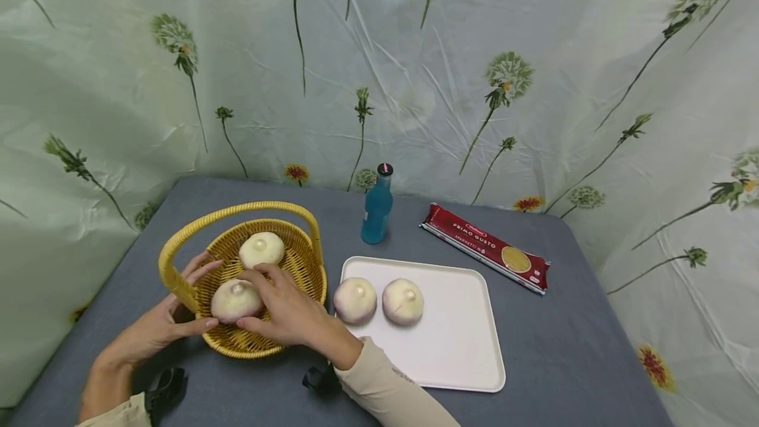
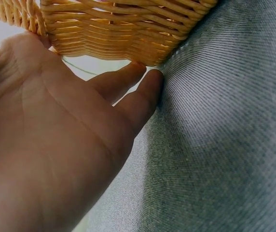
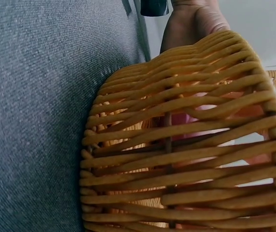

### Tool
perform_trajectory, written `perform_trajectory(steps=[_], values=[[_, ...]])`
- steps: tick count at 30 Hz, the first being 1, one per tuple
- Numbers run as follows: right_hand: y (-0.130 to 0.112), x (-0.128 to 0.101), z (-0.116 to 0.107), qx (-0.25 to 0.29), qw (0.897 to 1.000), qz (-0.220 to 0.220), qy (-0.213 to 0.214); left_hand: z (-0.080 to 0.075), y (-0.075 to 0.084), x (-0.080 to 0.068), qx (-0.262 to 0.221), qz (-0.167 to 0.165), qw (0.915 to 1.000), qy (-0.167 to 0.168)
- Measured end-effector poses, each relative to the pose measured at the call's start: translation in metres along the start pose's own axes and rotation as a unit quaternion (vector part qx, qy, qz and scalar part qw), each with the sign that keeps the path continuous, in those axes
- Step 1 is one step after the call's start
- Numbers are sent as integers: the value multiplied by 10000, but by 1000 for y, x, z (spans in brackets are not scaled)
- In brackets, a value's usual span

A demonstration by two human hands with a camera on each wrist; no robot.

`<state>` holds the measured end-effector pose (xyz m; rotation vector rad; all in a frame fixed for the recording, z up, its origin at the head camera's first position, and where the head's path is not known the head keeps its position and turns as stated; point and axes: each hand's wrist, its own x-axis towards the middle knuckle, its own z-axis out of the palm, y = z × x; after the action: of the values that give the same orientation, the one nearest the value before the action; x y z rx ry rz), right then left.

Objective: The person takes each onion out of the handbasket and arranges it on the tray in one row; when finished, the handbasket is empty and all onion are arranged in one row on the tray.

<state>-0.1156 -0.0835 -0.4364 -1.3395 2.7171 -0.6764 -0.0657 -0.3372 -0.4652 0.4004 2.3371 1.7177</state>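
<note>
A yellow wicker basket [image 1: 308, 267] with a tall arched handle stands on the left of the table. Inside it lie two pale turnips: a far turnip [image 1: 261, 250] and a near turnip [image 1: 236, 302]. My right hand [image 1: 292, 308] reaches over the basket's right rim and grips the near turnip between thumb and fingers. At the left side my left hand [image 1: 159, 323] holds the basket, its thumb at the rim. In the left wrist view, two of that hand's fingers [image 2: 140, 96] touch the lower edge of the woven wall. The right wrist view shows mostly the basket's weave [image 3: 186, 159].
To the right of the basket, a white tray [image 1: 453, 341] carries two more turnips [image 1: 402, 302] at its left end. Behind stand a blue bottle [image 1: 377, 206] and, lying flat, a red spaghetti packet [image 1: 486, 246]. A floral curtain [image 1: 415, 84] hangs beyond the table.
</note>
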Motion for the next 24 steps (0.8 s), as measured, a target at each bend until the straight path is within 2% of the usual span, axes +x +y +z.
perform_trajectory(steps=[7,15,24], values=[[1,2,2,-75,9999,71,-112,1,1,0,85,-56,9999,74],[0,2,2,-141,9994,-23,-313,1,-1,2,35,75,10000,25],[2,3,3,-101,9997,-198,-131,1,-1,2,9,73,10000,-2]])
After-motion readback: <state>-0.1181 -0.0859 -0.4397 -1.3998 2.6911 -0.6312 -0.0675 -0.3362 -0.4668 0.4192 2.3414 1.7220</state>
